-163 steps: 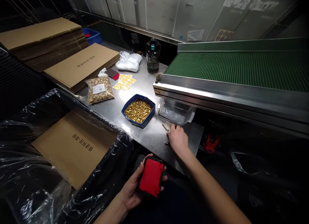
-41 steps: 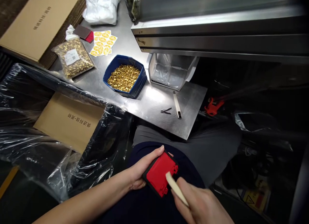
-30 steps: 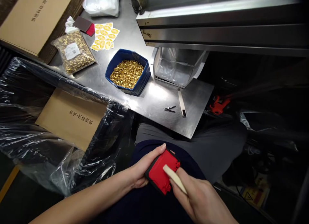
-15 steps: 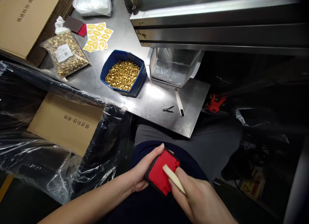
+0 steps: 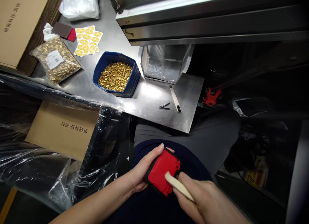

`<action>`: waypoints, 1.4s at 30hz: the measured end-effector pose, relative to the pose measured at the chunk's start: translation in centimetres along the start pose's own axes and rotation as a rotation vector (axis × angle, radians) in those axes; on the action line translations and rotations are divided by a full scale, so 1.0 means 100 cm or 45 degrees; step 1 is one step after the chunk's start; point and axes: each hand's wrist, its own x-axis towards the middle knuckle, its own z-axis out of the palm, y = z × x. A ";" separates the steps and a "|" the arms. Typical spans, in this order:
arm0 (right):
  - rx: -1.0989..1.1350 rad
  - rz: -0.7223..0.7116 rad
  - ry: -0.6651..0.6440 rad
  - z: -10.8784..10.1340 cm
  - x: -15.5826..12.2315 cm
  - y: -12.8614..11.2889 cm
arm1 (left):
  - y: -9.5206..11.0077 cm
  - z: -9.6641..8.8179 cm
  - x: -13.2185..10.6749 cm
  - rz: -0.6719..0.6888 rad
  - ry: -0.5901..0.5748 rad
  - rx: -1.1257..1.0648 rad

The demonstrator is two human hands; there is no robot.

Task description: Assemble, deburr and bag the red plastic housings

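Note:
My left hand (image 5: 144, 167) is wrapped round the side of a rectangular red and black part (image 5: 160, 171), thumb along its upper edge. The part is held over my lap, its flat red face turned up, with small cut-out shapes along the right side. In my right hand (image 5: 199, 193) is a cream-coloured flat stick (image 5: 180, 186), gripped between thumb and fingers. Its blunt tip lies over the red face near the middle; whether it touches is hard to tell. Palm-side fingers of both hands are largely hidden.
On the metal table (image 5: 154, 116) are a blue bin (image 5: 134, 84) of gold-coloured small pieces, a filled bag (image 5: 54, 61), sticker sheets (image 5: 87, 40), small nippers (image 5: 164, 106) and a white-handled tool (image 5: 175, 98). A clear-lined tray (image 5: 164, 69) sits behind. Cardboard (image 5: 62, 129) lies lower left.
The stick and my right hand have shifted slightly right and down across the red face. My left hand keeps its hold on the part. The table scene has slid left as the view turned.

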 end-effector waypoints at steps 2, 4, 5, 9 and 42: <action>0.007 -0.017 -0.008 0.000 0.001 -0.001 | 0.000 0.000 0.001 -0.005 -0.032 -0.003; 0.027 0.029 -0.054 0.000 0.000 0.000 | 0.000 -0.001 0.003 -0.026 -0.057 -0.036; 0.040 0.057 -0.093 0.000 -0.001 0.001 | -0.001 -0.001 0.004 -0.037 -0.068 -0.052; 0.071 0.068 -0.147 -0.005 -0.001 0.004 | -0.001 -0.002 0.008 -0.055 -0.102 -0.073; 0.504 0.520 -0.148 -0.011 0.005 0.017 | 0.006 0.001 0.008 -0.150 0.035 -0.190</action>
